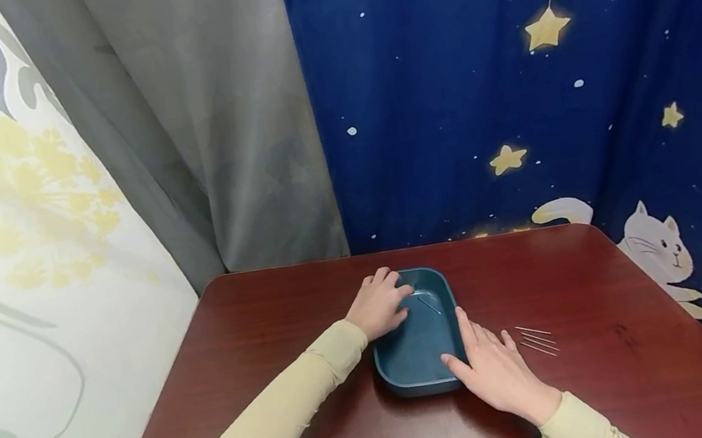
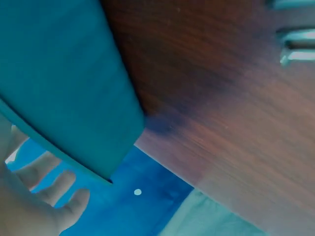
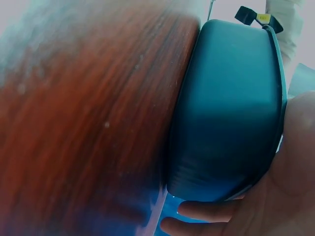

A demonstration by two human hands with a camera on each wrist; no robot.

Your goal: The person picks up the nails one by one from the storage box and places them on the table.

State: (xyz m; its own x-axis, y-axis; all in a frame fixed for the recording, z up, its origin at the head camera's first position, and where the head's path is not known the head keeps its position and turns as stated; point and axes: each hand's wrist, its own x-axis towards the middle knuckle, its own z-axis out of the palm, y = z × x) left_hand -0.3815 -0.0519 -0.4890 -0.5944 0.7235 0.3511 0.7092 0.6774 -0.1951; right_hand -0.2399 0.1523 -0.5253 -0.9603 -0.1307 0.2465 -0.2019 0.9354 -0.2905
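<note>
A dark blue-green, deep rectangular tray (image 1: 423,376) with rounded corners stands on the table in the head view. My left hand (image 1: 376,305) reaches over its left rim, fingers loosely bent and spread, index finger and thumb apart. Inside the tray, close to those fingertips, lies a thin metal stick (image 1: 430,304). My right hand (image 1: 497,370) rests at the right rim, fingers straight along the outside and thumb over the edge. The right wrist view shows the tray's outer wall (image 3: 226,108) beside the right palm. In the left wrist view, the left fingers (image 2: 54,187) show past the rim.
Several thin metal sticks (image 1: 537,340) lie side by side on the dark red wooden table (image 1: 294,297), just right of my right hand. A grey curtain (image 1: 251,112) and a blue star-patterned curtain (image 1: 426,84) hang behind the table's far edge.
</note>
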